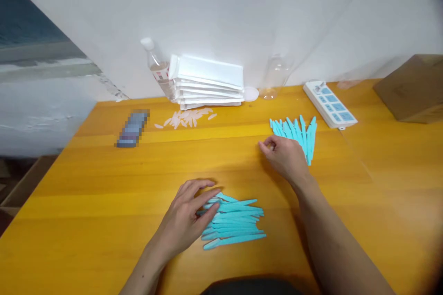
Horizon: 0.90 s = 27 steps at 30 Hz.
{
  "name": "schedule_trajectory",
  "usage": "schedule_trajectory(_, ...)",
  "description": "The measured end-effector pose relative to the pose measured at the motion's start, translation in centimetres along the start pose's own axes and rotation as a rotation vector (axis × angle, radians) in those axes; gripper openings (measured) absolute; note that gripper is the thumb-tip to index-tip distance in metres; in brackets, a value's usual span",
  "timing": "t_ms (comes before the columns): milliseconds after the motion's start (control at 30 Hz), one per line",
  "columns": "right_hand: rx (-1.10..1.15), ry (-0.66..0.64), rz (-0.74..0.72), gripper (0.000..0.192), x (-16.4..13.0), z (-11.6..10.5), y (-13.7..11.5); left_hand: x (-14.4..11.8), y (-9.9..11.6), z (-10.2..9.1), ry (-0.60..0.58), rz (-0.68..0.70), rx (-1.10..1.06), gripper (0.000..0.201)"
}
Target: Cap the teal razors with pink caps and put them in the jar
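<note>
Lying side by side in a loose bundle, the near turquoise strips sat on the worktop close to the person, slender, matt and tapered, their ends making a ragged edge on the right. The left grip was relaxed and unclenched, its thumb and forefinger laid over the bundle's left end. Farther off to the right, the far turquoise strips spread like a fan, points towards the wall. The right grip hid part of that fan, fingertips curled inward; whether anything was pinched there could not be told. The worktop had a smooth, orange-yellow wood grain. Beyond lay small, pale pink slivers, thin and oblong, in front of a stack of flat white packets, with a clear bottle just beside it and a brown box well off to the right.
</note>
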State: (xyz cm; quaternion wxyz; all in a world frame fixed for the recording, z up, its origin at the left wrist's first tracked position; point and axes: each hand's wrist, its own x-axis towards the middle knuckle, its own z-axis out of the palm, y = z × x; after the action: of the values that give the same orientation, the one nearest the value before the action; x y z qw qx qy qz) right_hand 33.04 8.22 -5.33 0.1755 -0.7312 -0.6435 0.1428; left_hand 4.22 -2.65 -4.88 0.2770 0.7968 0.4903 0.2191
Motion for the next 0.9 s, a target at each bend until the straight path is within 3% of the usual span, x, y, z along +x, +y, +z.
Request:
schedule_trajectory(67, -0.147, 0.123, 0.168, 0.03, 0.5, -0.7, 1.3, 1.0, -0.4, -0.7, 0.028, 0.005, -0.024, 0.035)
schedule_trajectory(167, -0.235, 0.064, 0.29, 0.041, 1.2, -1.2, 3.2, 3.4, -1.6, -1.9, 0.083, -0.014, -0.04, 0.029)
schedule_trajectory(267, -0.241, -0.019, 0.306, 0.041, 1.5, -1.0, 4.1, 6.8, -3.5, -2.7, 0.111, -0.012, -0.05, 0.027)
schedule_trajectory(400, -0.212, -0.035, 0.288, 0.036, 1.6, -0.6, 3.8, 12.4, -6.2, -2.9, 0.151, -0.023, 0.034, 0.028)
schedule_trajectory(633, -0.176, -0.029, 0.273, 0.039, 1.9, -0.7, 4.0, 21.8, -7.8, -2.2, 0.104, -0.098, 0.465, 0.029)
schedule_trajectory(733, -0.165, -0.033, 0.275, 0.037, 2.0, -0.8, 4.1, 23.3, -7.6, -1.8, 0.084, -0.129, 0.55, 0.032)
schedule_trajectory(900, -0.171, -0.024, 0.276, 0.036, 2.0, -0.7, 3.8, 21.9, -7.0, -1.1, 0.078, -0.135, 0.611, 0.045)
